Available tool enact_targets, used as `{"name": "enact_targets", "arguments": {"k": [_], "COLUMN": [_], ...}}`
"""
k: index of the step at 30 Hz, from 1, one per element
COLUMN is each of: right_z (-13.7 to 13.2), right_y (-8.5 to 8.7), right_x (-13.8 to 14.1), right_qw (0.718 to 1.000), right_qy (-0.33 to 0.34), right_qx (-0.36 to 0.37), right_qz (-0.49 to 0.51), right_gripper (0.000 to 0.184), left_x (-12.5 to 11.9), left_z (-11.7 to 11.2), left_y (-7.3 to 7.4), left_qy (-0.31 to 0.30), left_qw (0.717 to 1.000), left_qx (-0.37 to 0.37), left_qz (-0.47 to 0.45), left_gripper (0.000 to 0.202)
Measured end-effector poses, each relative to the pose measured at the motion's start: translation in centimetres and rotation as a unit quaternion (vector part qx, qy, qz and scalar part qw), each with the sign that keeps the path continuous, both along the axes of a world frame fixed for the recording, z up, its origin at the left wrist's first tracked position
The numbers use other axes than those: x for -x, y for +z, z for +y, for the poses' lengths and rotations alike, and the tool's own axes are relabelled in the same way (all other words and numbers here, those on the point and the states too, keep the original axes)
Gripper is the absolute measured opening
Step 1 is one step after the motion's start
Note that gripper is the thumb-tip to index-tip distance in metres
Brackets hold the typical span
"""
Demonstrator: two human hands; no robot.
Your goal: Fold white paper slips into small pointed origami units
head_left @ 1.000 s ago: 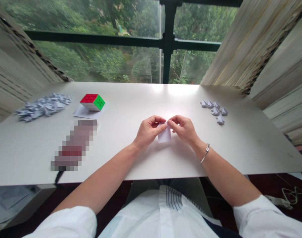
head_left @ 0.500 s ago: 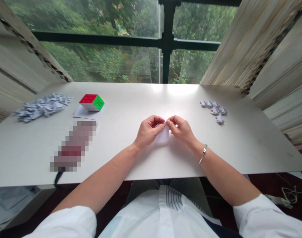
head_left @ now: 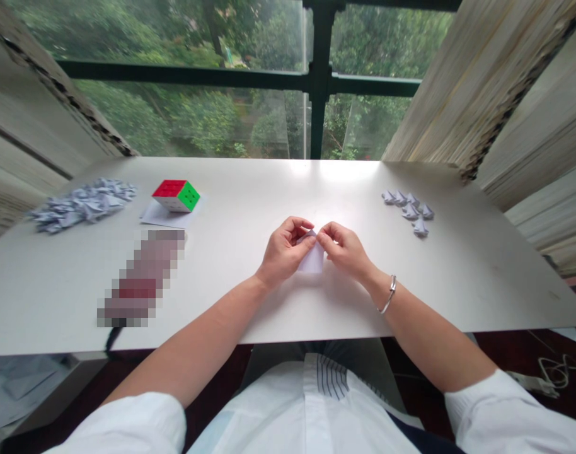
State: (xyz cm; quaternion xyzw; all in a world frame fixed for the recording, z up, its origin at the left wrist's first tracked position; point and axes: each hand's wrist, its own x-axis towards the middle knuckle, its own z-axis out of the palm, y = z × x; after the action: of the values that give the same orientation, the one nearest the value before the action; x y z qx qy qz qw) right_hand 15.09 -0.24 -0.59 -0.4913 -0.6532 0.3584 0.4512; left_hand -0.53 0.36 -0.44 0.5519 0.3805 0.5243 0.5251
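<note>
Between my two hands, above the middle of the white table point(head_left: 231, 252), is a small piece of white paper point(head_left: 312, 260) with a pointed top. My left hand point(head_left: 286, 249) pinches its upper left part between thumb and fingers, hiding that side. At the upper right edge, my right hand point(head_left: 343, 247) is closed, with thumb and forefinger on the paper. The fingertips of both hands nearly meet near the paper's top. Several small folded paper pieces point(head_left: 409, 211) lie on the table to the right of my right hand.
A large heap of folded paper pieces point(head_left: 84, 205) lies at the far left. Nearby, a Rubik's cube point(head_left: 177, 195) rests on white paper sheets point(head_left: 162, 217). In front of it is a blurred-out long object point(head_left: 141, 277) with a black strap point(head_left: 113, 340). A window point(head_left: 250, 120) stands behind the table.
My left fingers have lifted and opened slightly around the paper. More of the paper, with its pointed top, now shows between my hands. The things on the table stay in place.
</note>
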Motion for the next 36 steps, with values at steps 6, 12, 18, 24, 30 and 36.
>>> {"name": "enact_targets", "arguments": {"k": [6,12,18,24,30,36], "right_z": [-0.02,-0.05,0.02,-0.01,0.05,-0.01], "right_y": [0.05,0.18,0.38,0.31,-0.16,0.33], "right_x": [-0.1,-0.2,-0.11,-0.32,-0.43,-0.86], "right_qw": [0.996,0.996,0.994,0.994,0.992,0.992], "right_qy": [0.025,0.035,0.027,0.034,-0.002,0.012], "right_qx": [0.051,0.045,0.038,0.015,-0.083,-0.123], "right_qz": [0.069,0.074,0.095,0.099,0.099,0.034], "right_gripper": [0.034,0.034,0.035,0.029,0.017,0.015], "left_x": [0.06,0.08,0.18,0.57,0.79,0.97], "left_z": [0.07,-0.13,0.15,0.54,0.52,0.54], "left_y": [-0.05,0.04,-0.19,-0.18,0.1,0.16], "left_qy": [0.016,0.007,0.012,0.019,-0.004,0.003], "left_qw": [1.0,1.0,1.0,1.0,0.999,1.0], "left_qx": [0.004,-0.005,-0.007,-0.019,-0.018,0.009], "left_qz": [-0.004,-0.002,-0.008,-0.008,-0.027,-0.029], "left_gripper": [0.031,0.032,0.036,0.036,0.031,0.03]}}
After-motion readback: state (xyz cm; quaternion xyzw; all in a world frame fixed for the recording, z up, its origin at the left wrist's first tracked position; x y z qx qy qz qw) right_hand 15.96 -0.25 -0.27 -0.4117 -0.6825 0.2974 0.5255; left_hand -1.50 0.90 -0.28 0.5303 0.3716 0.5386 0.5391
